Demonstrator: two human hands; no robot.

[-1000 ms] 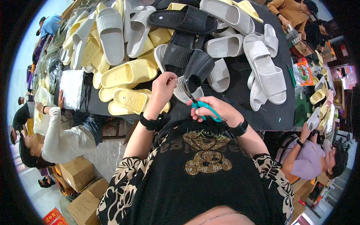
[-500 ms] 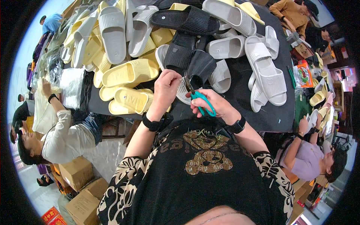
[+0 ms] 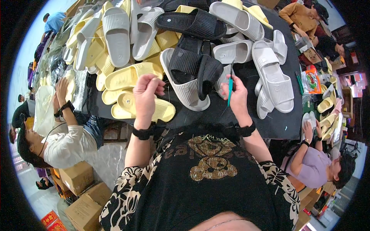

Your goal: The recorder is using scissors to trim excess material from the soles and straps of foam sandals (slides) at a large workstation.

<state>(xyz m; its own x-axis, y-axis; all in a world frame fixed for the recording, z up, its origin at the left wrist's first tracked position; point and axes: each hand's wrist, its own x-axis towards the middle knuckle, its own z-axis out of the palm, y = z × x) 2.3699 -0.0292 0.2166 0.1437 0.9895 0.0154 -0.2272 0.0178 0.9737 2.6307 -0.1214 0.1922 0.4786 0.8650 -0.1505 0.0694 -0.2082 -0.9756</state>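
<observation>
My right hand (image 3: pixel 238 98) grips small scissors (image 3: pixel 230 91) with teal handles, their blades pointing away from me beside a grey slipper. Above the yellow slippers (image 3: pixel 133 75) my left hand (image 3: pixel 145 95) is closed, its fingertips pressed together; what they hold, if anything, is too small to see. Between my hands lies a pair of black slippers (image 3: pixel 210 75), one of them tipped on its side. They rest partly over a light grey slipper (image 3: pixel 189 96). Another black slipper (image 3: pixel 190 23) lies farther back on the pile.
Grey and yellow slippers heap across the dark table (image 3: pixel 277 123). A pair of light grey slippers (image 3: pixel 273 73) lies at the right. Green scissors (image 3: pixel 299 82) and an orange packet (image 3: pixel 311 79) are near the right edge. Co-workers sit left and right; cardboard boxes (image 3: pixel 77 177) stand lower left.
My hands have moved apart: the left went left, the right went right with the scissors, now turned edge-on. The black slipper between them has dropped onto its side.
</observation>
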